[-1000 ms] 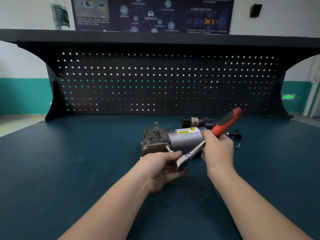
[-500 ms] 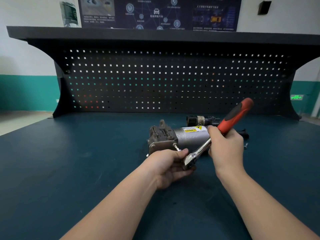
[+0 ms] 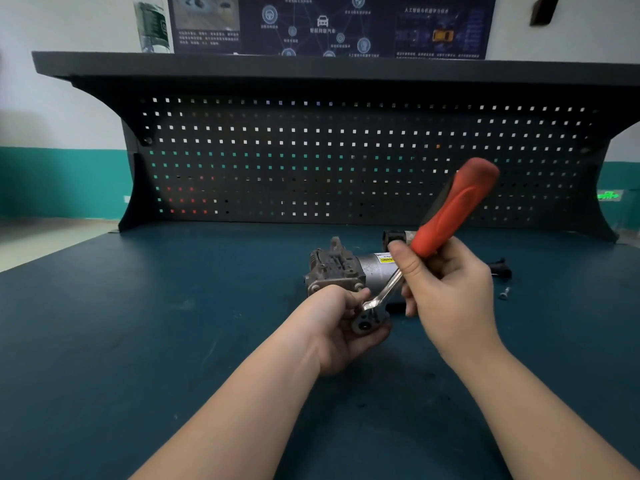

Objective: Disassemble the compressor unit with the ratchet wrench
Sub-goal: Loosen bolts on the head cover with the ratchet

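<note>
A plastic bottle is standing on the shelf well to the upper left of the compressor unit; a dark poster is hanging on the wall just right of the bottle, above and behind the compressor; a black pegboard is rising directly behind the compressor, spanning the back of the workbench; the compressor itself is lying on its side on the dark blue bench top, near the middle, with its grey ribbed head facing left and its silver cylinder with a yellow label pointing right.

The left hand is sitting just in front of the compressor, its fingers curling around the round metal head of the ratchet wrench; whether the wrench head is touching a bolt is hidden by the fingers; the wrench shaft is slanting up and to the right across the compressor's cylinder; the right hand is gripping the lower end of the red handle, thumb pressing along its left side, fingers wrapping behind; the top of the handle is sticking out above the fist, in front of the pegboard.

A dark cylindrical part is lying just behind the compressor, partly hidden by the handle; a black piece is lying to the compressor's right, beyond the right hand; a small loose bolt is lying near it, further right of the compressor.
</note>
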`<state>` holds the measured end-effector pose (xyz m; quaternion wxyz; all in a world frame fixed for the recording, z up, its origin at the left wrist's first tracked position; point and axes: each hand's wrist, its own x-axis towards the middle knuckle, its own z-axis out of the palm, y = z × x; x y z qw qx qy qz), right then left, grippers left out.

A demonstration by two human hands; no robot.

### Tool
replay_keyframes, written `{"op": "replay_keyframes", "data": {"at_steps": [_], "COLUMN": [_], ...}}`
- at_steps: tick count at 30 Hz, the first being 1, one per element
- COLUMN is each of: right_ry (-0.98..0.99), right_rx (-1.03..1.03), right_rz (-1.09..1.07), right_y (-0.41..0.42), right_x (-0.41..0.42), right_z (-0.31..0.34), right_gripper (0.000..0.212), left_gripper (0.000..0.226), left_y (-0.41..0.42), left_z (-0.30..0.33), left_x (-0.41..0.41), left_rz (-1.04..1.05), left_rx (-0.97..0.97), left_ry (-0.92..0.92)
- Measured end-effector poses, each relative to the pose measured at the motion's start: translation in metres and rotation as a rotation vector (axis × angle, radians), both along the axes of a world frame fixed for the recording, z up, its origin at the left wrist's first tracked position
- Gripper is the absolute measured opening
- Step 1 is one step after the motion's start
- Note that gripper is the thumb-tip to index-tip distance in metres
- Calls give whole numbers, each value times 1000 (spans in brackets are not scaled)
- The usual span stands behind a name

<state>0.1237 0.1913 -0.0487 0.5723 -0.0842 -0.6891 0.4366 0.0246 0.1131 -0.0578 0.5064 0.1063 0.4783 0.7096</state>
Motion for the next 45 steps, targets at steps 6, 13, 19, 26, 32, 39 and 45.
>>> {"op": "replay_keyframes", "data": {"at_steps": [6, 13, 19, 26, 32, 39, 45], "right_ry": [-17, -121, -107, -34, -24, -28, -56], "right_rx": [-154, -808, -1103, -198, -298, -222, -269], "right_rz": [-47, -113, 98, -99, -122, -244, -372], "right_y": [9, 33, 30, 19, 26, 31, 64], "right_x": [-3, -9, -7, -9, -11, -10, 10], "right_z": [1, -10, -20, -9, -11, -13, -7], "right_gripper": [40, 21, 24, 25, 25, 25, 28], "left_gripper": [7, 10, 12, 26, 25, 25, 22], "left_y": [-2, 3, 4, 1, -3, -6, -10], "left_z": [3, 1, -1, -6, -1, -6, -4], "left_x": [0, 2, 0, -10, -23, -4, 31], "left_rz": [22, -5, -7, 405, 646, 564, 548], "left_rx": [-11, 1, -8, -191, -227, -366, -334], "left_ry": [-31, 48, 61, 413, 873, 1137, 1211]}}
